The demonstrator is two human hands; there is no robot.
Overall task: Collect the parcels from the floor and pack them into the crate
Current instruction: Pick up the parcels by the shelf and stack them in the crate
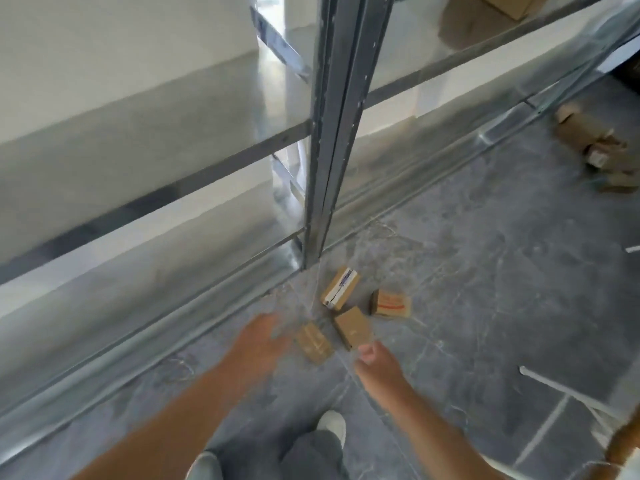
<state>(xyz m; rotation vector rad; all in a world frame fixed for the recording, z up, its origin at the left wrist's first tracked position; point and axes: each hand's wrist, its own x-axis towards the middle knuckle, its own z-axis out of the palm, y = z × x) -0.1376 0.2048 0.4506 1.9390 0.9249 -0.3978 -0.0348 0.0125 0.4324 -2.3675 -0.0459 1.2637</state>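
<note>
Several small brown cardboard parcels lie on the grey floor by the foot of a metal rack post. One with a white label (340, 287) is farthest, one with red print (391, 304) lies to its right, a plain one (352, 327) sits in the middle, and a taped one (314, 342) is nearest. My left hand (260, 336) reaches down just left of the taped parcel, fingers extended, blurred. My right hand (375, 358) hovers just below the plain parcel with fingers loosely curled, holding nothing. No crate is in view.
A metal shelving rack (329, 133) with grey beams runs along the left and back. More brown boxes (595, 143) lie on the floor at the far right, another box (509, 5) on a shelf above. A white frame (561, 386) stands at the lower right. My shoe (332, 427) is below.
</note>
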